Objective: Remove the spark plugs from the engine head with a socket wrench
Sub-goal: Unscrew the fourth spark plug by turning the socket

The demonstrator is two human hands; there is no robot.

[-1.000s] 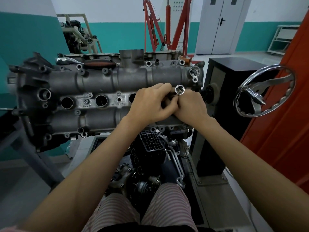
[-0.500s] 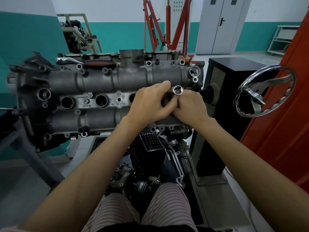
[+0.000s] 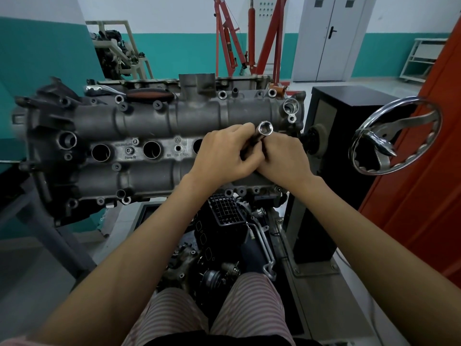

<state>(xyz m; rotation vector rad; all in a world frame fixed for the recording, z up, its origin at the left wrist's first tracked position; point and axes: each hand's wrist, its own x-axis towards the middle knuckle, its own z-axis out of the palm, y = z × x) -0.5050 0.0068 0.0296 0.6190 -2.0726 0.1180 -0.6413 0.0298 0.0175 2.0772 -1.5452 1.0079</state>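
Observation:
The grey engine head (image 3: 139, 126) sits on a stand in front of me, with a row of round spark plug wells (image 3: 151, 149) along its middle. Both hands meet over the right end of that row. My left hand (image 3: 224, 156) and my right hand (image 3: 284, 158) together grip a long chrome socket (image 3: 265, 128), whose open end points up and towards me. Its lower part is hidden between my fingers. The rightmost well is covered by my hands. A ratchet wrench (image 3: 147, 94) with a dark handle lies on the head's far left edge.
A black stand column (image 3: 331, 146) with a chrome handwheel (image 3: 395, 138) stands right of the head. An orange panel (image 3: 434, 171) fills the right edge. A red engine hoist (image 3: 239, 38) and grey doors are at the back. Engine parts lie below near my knees.
The socket's open end has shifted slightly left and risen a little between my fingers. Both hands stay at the same spot on the head.

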